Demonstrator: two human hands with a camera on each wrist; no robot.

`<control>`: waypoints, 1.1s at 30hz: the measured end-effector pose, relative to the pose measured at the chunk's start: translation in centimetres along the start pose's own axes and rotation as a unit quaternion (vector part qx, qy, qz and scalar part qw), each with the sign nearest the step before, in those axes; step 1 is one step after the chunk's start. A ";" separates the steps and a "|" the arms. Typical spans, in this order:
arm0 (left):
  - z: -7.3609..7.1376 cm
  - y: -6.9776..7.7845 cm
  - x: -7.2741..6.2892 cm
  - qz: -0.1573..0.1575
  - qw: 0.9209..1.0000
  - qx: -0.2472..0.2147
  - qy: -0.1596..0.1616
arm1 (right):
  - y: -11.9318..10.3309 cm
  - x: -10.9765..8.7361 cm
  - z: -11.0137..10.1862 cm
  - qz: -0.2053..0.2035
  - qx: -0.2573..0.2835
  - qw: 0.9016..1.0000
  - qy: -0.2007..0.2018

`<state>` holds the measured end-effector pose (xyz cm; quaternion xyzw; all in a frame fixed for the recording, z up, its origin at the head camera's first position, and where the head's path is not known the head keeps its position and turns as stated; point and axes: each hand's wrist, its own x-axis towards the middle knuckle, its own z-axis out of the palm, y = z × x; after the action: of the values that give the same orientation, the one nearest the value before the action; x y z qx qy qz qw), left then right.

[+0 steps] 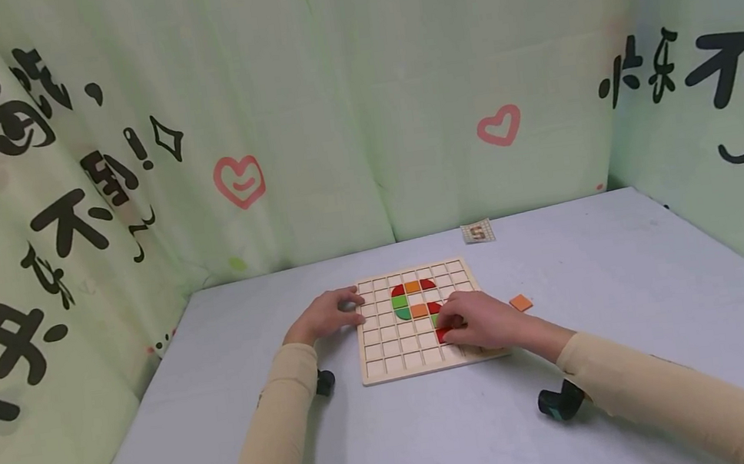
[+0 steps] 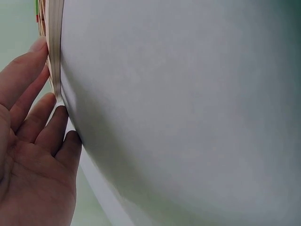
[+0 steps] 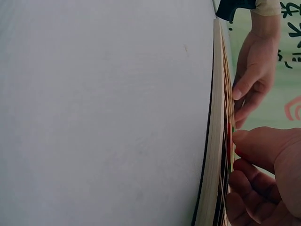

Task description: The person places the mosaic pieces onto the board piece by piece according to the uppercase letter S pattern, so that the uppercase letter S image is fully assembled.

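Observation:
A square wooden grid board (image 1: 386, 350) lies on the table with red, orange and green tiles set in several of its cells. My left hand (image 1: 329, 314) rests at the board's left edge, thumb and index fingertip touching the rim and the fingers fairly straight in the left wrist view. Over the right half of the board, my right hand (image 1: 483, 319) has its fingers curled, with thumb and fingertips at a red tile (image 1: 441, 336) in the lower part of the pattern. My right hand partly hides that tile and a green tile (image 1: 435, 321) above it.
An orange tile (image 1: 521, 303) lies loose on the table just right of the board. Behind the board, near the table's back edge, sits a small pattern card (image 1: 477, 232). Pale green curtains (image 1: 357, 110) with lettering surround the white table (image 1: 398, 445).

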<state>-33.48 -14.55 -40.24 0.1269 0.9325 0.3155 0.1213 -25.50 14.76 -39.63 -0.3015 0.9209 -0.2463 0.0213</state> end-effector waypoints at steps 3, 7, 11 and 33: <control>0.0 -0.1 0.0 -0.001 1.000 0.001 0.000 | 0.4 -0.3 -0.4 0.012 0.011 1.000 0.010; 0.0 0.0 -0.1 -0.007 1.000 -0.002 0.000 | 1.2 -0.8 -1.5 0.033 0.029 0.999 0.024; -0.1 0.1 -0.1 -0.012 1.000 -0.003 0.002 | 2.2 -1.3 -2.8 0.059 0.027 0.997 0.036; 0.1 0.1 -0.1 -0.010 1.000 0.001 0.002 | 10.1 -4.0 -6.8 0.138 0.050 0.989 -0.019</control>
<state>-33.33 -14.48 -40.26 0.1172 0.9345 0.3132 0.1219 -29.00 27.03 -38.76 -0.1745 0.9395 -0.2813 0.0878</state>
